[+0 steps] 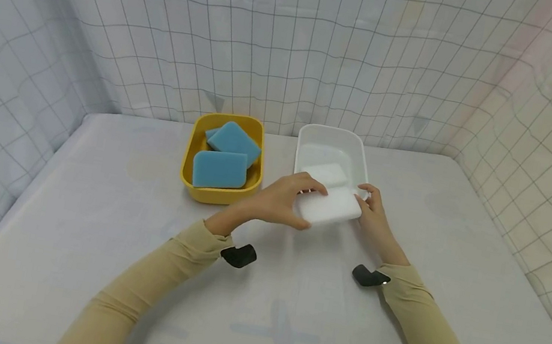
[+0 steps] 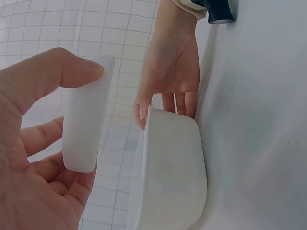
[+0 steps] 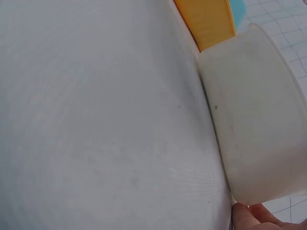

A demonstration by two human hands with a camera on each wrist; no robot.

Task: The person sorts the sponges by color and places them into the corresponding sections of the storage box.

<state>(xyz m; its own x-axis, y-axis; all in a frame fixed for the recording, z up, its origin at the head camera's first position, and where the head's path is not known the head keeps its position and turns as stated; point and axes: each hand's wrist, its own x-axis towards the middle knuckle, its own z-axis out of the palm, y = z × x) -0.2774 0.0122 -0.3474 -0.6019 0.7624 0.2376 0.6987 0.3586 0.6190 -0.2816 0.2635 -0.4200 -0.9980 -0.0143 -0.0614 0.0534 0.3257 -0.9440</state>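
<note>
My left hand [image 1: 279, 200] holds a white sponge [image 1: 331, 207] between thumb and fingers, above the front edge of a white plastic bin [image 1: 332, 145]. In the left wrist view the sponge [image 2: 85, 124] is seen edge-on, apart from the bin's wall [image 2: 175, 163]. My right hand [image 1: 376, 228] grips the bin's right front corner, with the thumb and fingers on either side of the rim. Another white sponge [image 1: 327, 174] lies inside that bin. Only the fingertips of the right hand [image 3: 254, 218] show in the right wrist view, against the bin.
A yellow bin [image 1: 217, 195] with several blue sponges [image 1: 219, 170] stands left of the white one. Both bins are on a white-covered table [image 1: 104, 186], near its back edge. Grid-patterned cloth [image 1: 299, 36] hangs behind and on both sides.
</note>
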